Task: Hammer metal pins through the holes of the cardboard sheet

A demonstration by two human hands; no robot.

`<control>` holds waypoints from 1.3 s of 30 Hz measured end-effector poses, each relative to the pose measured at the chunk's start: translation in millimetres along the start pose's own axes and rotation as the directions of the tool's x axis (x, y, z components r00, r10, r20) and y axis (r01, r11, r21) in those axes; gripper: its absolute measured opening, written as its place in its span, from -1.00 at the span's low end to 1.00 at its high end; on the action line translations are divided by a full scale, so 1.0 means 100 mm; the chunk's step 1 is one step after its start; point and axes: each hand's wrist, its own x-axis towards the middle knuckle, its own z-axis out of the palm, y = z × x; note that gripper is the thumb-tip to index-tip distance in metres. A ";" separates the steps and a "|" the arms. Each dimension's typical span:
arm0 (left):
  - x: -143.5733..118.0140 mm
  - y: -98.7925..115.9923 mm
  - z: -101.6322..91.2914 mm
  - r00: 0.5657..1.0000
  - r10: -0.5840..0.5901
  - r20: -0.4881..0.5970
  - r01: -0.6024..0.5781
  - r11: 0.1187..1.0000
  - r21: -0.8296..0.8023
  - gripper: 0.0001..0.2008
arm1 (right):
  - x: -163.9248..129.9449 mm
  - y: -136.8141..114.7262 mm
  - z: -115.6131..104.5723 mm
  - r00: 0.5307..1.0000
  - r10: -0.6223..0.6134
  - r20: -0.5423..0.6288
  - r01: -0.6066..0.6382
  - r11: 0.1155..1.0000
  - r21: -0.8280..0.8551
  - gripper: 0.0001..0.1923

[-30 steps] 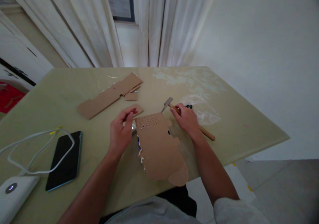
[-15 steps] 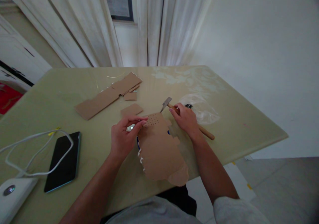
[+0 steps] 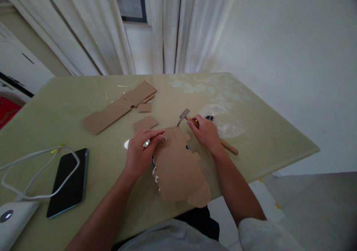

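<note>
A torn brown cardboard sheet [image 3: 178, 169] with a grid of small holes near its top lies on the table in front of me, its lower end hanging over the near edge. My left hand [image 3: 141, 150] rests at the sheet's upper left corner, fingertips pinched on something small and shiny at the hole grid. My right hand [image 3: 205, 134] grips a small hammer [image 3: 228, 147] by its wooden handle, the metal head [image 3: 183, 115] just beyond the sheet's top edge.
Long cardboard strips [image 3: 117, 108] and small scraps [image 3: 145, 123] lie further back. A black phone [image 3: 68, 180], a white cable [image 3: 33, 169] and a white box [image 3: 11, 221] sit at the left. A clear plastic bag [image 3: 225, 122] lies right of the hammer.
My left hand moved from above the small cardboard scrap down and right onto the sheet's top left corner, and its fingers closed. The right hand and hammer barely moved.
</note>
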 end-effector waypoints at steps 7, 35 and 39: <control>0.00 -0.03 -0.01 0.995 0.100 -0.003 -0.100 0.995 0.023 -0.81 | 0.01 0.02 0.03 1.000 -0.010 -0.003 0.010 1.000 -0.001 -0.59; -0.01 -0.02 0.00 0.987 0.132 0.091 -0.134 0.991 0.016 -0.74 | 0.01 0.03 0.04 1.000 0.013 -0.020 -0.012 0.999 0.041 -0.61; -0.01 -0.02 0.00 0.986 0.135 0.094 -0.136 0.991 0.005 -0.72 | 0.01 0.03 0.04 1.000 0.018 -0.025 -0.016 0.999 0.048 -0.60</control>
